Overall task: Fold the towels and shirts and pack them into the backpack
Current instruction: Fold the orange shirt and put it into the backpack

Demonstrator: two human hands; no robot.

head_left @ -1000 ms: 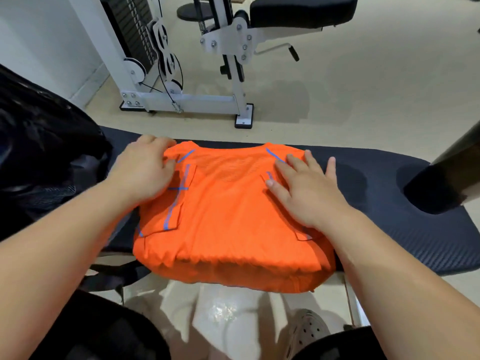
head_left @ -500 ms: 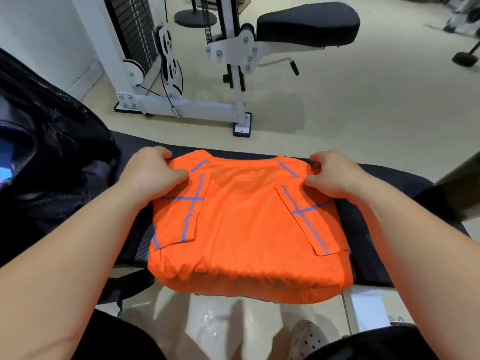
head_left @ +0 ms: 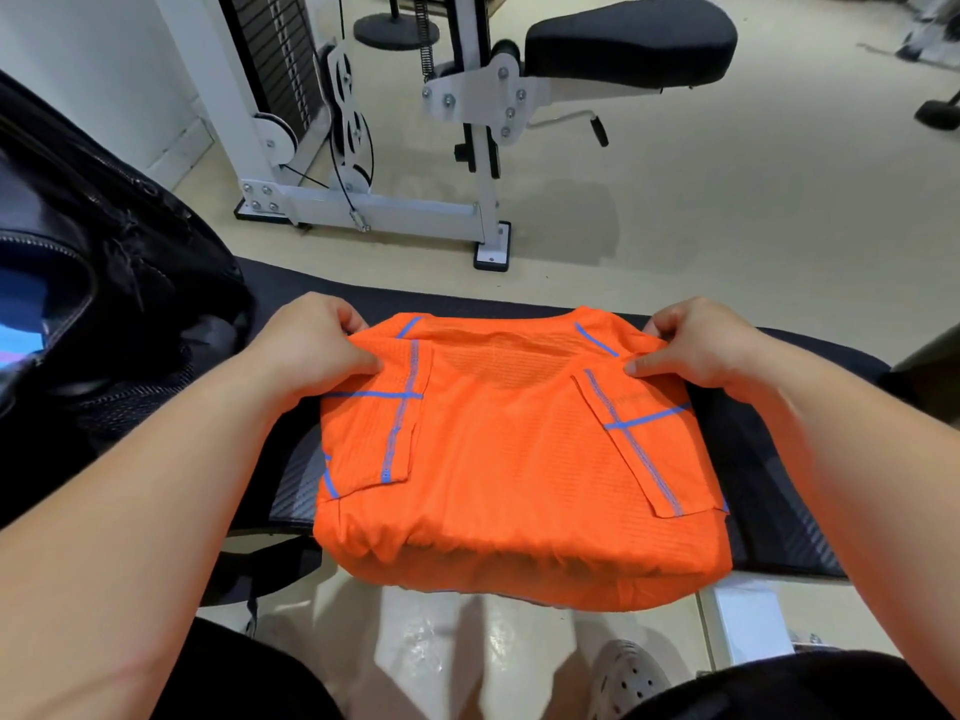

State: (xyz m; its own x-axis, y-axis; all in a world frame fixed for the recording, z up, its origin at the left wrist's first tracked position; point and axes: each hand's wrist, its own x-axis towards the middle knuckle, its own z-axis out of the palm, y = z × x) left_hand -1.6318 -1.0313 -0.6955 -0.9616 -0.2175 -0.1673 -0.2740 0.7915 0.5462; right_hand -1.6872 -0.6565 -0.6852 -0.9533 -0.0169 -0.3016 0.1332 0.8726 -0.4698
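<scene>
Shirt (head_left: 519, 459), orange with blue stripes, lies at centre frame on the counter (head_left: 769, 511), both sleeves turned in over the body and a rounded fold along its near edge, which overhangs the counter's near side. Left hand (head_left: 311, 350) pinches the far left corner of the shirt, thumb on top; right hand (head_left: 696, 345) pinches the far right corner likewise, and both corners are raised slightly off the counter. Assessment: folding of this shirt is well advanced, with either a last fold or the lift into the bag outstanding; packing of it is not yet done. Backpack (head_left: 104, 252), black, stands at the left of the frame just beside the left hand, unzipped, with something blue showing inside at the left edge; what it is cannot be told. No other towels or shirts are in view. Beyond the counter, a pale floor (head_left: 727, 226) carries a white weight machine (head_left: 363, 148) in the upper left and centre, with a black padded seat (head_left: 628, 41)
</scene>
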